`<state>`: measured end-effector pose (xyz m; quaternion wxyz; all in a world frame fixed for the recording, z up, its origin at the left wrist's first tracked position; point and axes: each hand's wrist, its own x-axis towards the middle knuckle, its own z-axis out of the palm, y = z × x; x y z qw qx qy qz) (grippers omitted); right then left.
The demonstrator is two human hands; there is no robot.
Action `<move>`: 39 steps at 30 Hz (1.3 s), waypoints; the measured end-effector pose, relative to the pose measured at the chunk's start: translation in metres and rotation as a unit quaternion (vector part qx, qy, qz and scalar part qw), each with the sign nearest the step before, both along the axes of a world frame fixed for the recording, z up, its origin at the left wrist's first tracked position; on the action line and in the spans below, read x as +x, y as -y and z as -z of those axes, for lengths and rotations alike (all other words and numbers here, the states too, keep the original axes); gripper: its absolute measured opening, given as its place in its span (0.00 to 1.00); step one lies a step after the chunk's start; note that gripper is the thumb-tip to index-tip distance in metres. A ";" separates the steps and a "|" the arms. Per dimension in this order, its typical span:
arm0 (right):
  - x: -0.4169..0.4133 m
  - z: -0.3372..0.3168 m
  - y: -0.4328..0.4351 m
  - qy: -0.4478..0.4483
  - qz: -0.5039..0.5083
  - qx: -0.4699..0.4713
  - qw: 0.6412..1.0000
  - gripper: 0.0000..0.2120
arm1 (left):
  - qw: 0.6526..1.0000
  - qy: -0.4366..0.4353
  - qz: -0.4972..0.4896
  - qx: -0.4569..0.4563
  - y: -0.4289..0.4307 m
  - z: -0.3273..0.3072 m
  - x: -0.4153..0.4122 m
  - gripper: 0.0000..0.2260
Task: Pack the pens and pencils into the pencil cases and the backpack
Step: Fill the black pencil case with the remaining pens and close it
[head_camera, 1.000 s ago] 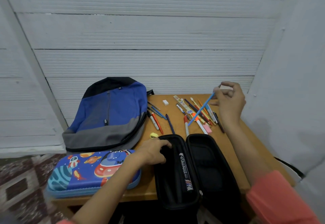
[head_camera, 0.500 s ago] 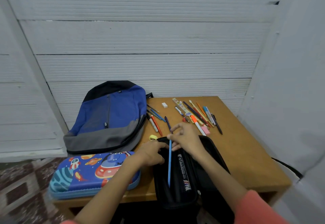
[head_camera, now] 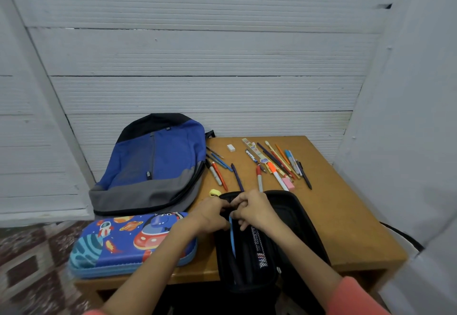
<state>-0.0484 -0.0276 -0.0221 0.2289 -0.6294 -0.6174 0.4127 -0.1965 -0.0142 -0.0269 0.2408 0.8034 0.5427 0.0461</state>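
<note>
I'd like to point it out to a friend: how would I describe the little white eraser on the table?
Find the blue and grey backpack on the wooden table. Right of its upper part, between the few pens beside it and the bigger pile, lies the white eraser. It is a small white block lying alone; the pink eraser sits at that pile's near end.

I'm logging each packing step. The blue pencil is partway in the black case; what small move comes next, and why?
Probably push the blue pencil fully into the black case and release it: the right hand and left hand meet at its top end, and loose pens wait on the table.
</note>
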 end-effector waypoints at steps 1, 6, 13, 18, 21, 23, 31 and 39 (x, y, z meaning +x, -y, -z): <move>0.000 0.000 0.000 0.007 -0.003 -0.001 1.000 0.12 | 1.000 0.005 -0.001 -0.002 0.000 0.000 0.000 0.24; 0.001 -0.001 0.000 0.027 -0.010 0.004 1.000 0.13 | 1.000 0.023 -0.002 -0.012 0.002 -0.001 -0.001 0.24; 0.004 0.000 -0.004 0.019 -0.003 -0.007 1.000 0.06 | 1.000 0.005 0.003 0.005 0.003 -0.002 0.000 0.19; 0.006 0.001 -0.006 0.001 -0.011 -0.006 1.000 0.07 | 1.000 -0.018 0.016 0.018 0.005 -0.003 0.002 0.12; 0.005 -0.002 -0.008 -0.006 -0.013 -0.014 1.000 0.05 | 1.000 -0.013 0.008 0.027 0.006 -0.004 0.003 0.10; 0.005 -0.003 -0.009 -0.011 -0.012 -0.017 1.000 0.02 | 0.999 -0.004 0.008 0.035 0.005 -0.004 0.003 0.09; 0.006 0.001 -0.045 0.049 0.076 0.096 0.991 0.04 | 1.000 0.011 -0.005 0.023 -0.002 -0.007 0.001 0.07; -0.006 0.008 -0.091 0.207 0.095 0.197 0.954 0.07 | 1.000 0.009 -0.007 -0.014 -0.012 -0.010 0.002 0.07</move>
